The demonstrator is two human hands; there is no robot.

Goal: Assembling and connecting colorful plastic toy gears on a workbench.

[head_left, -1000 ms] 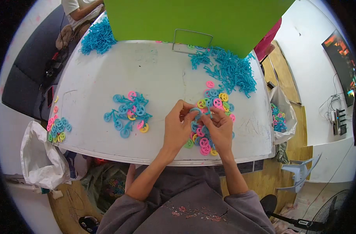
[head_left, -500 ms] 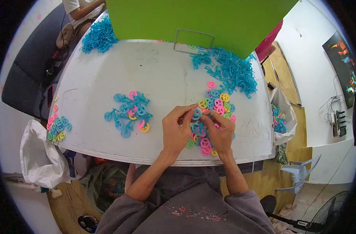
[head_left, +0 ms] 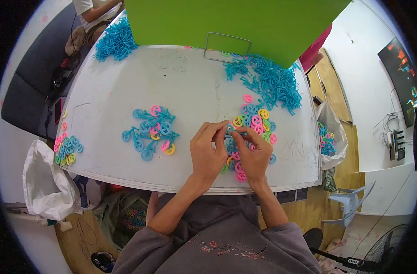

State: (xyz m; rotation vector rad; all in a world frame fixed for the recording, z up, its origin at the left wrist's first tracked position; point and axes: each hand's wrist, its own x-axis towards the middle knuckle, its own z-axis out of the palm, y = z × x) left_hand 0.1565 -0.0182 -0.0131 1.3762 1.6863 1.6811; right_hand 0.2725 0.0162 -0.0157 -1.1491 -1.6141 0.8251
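A blue plastic wheel is pinched between the thumb and fingers of my left hand. My right hand is closed beside it, its thumb and forefinger at the wheel's right edge. A bit of blue shows at those fingertips, but its shape is hidden. Both hands are over a heap of loose wheels in blue, pink, yellow and green, partly covered by my fingers. To the left lies a cluster of wheels with blue stems attached.
A large pile of blue plastic stems lies at the back right, another pile of stems at the far left. A green panel with a wire handle stands across the back. White sacks flank the table. Another person's arm shows top left.
My right hand has shifted slightly left and closer to my left hand, its fingertips now overlapping the blue wheel's edge. The piles lie as before.
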